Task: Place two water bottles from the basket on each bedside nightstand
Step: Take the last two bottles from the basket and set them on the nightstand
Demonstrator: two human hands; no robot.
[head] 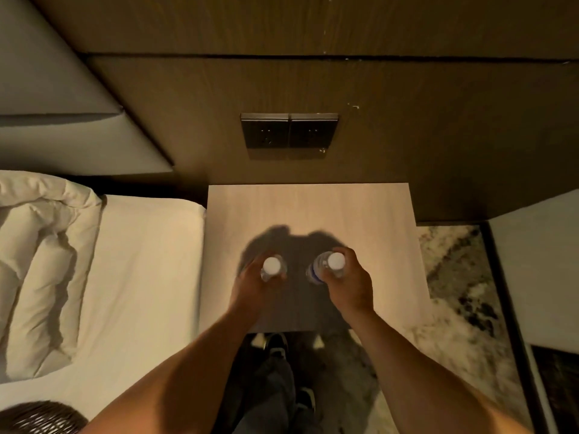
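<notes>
The bed (131, 277) lies on the left, with a white pillow (40, 270) on it. Just beside the bed stands the nightstand (313, 208), with its back edge against the brown wall (313, 86). Two dark sockets (289, 130) sit on that wall above it. A patterned rug (460, 292) covers the floor on the right. A bit of the woven basket (40, 418) shows in the bottom left corner.

The left hand (253, 286) is wrapped tight around one bottle (272, 267). The right hand (347, 283) is wrapped tight around the other bottle (329, 265). Both bottles are over the near half of the nightstand, side by side with a gap between them. I cannot tell if their bottoms touch the top yet, because the hands and the steep view hide them.

Both bottles stand up tall. Their white caps point up at the camera, and their long way runs up and down. The right one leans a little, so some of its side shows to the left of its cap.

The step now looks like setting them down. To do it well, keep each bottle straight, lower it until the bottom sits flat, then let go softly. Straighten the right one first. Keep the gap so they do not bump and tip. A spot a bit farther back from the front edge would be safer.
</notes>
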